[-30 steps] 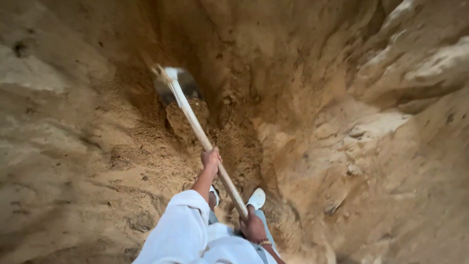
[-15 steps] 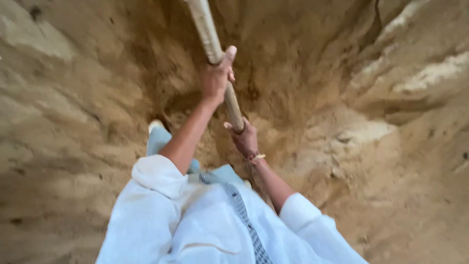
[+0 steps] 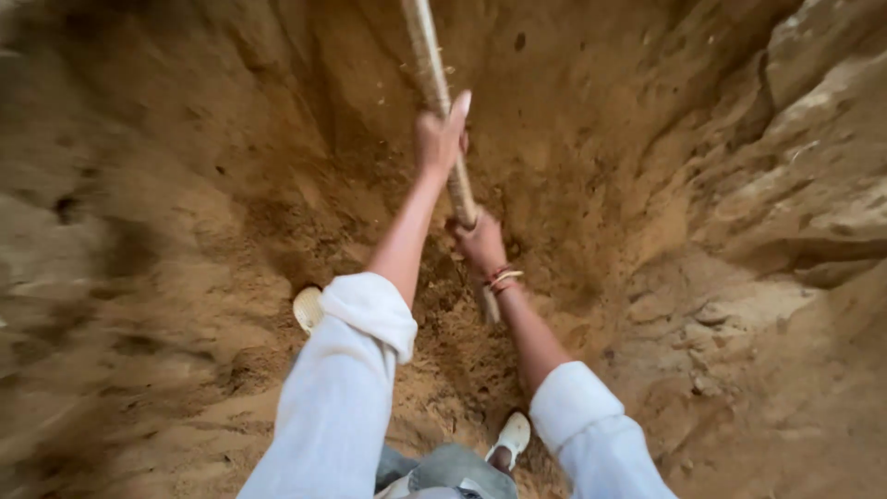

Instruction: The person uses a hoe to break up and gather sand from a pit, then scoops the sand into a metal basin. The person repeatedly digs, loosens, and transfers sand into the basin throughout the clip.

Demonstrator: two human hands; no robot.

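While both hands grip the wooden handle (image 3: 434, 83) (upright); earth walls (image 3: 739, 231) crowd close.

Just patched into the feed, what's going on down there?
A person stands in a narrow sandy pit, both hands wrapped around a long wooden handle. The left hand grips higher up, the right hand lower. The handle's upper end runs out of frame, so the tool's head is not visible. Pale shoes stand on loose dirt.

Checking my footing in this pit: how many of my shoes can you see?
2: one pale shoe on the sandy floor left of the left sleeve, the other shoe near the bottom edge, beside the right sleeve. Both are partly hidden.
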